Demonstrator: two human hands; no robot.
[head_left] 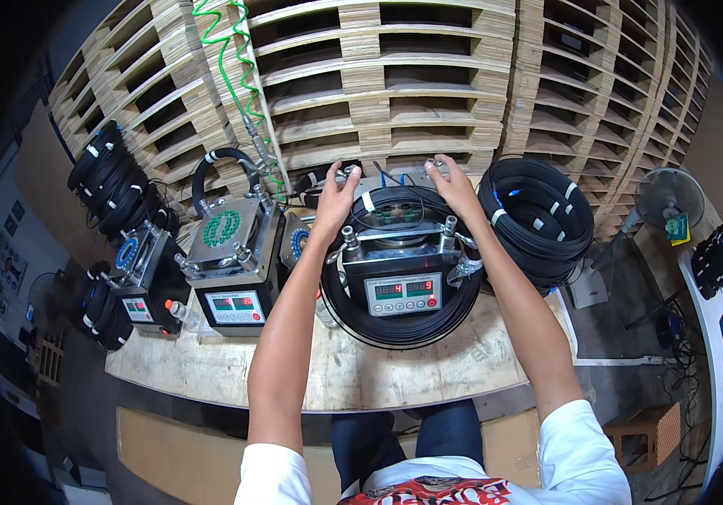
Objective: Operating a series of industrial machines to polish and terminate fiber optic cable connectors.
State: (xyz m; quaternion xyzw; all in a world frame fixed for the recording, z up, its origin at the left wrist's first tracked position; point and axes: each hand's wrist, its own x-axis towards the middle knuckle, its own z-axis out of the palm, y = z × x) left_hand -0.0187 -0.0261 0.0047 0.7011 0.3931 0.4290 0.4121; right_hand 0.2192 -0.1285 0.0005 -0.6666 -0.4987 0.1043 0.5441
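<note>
A grey machine (402, 282) with a small red-digit panel stands on the wooden bench (328, 370) in front of me. A black cable coil (403, 324) tied with white bands lies around it. My left hand (338, 195) reaches to the machine's far left top corner and presses there, fingers bent. At the far right top corner my right hand (452, 185) does the same, fingertips down on a small part. What lies under the fingertips is hidden.
A second machine (228, 252) with a green-dotted top plate stands to the left, a third one (138, 269) beyond it. Stacked black coils (538, 219) lie at right, more coils (113, 181) at left. A green spiral hose (239, 76) hangs before stacked wooden pallets (395, 76). A fan (668, 198) stands far right.
</note>
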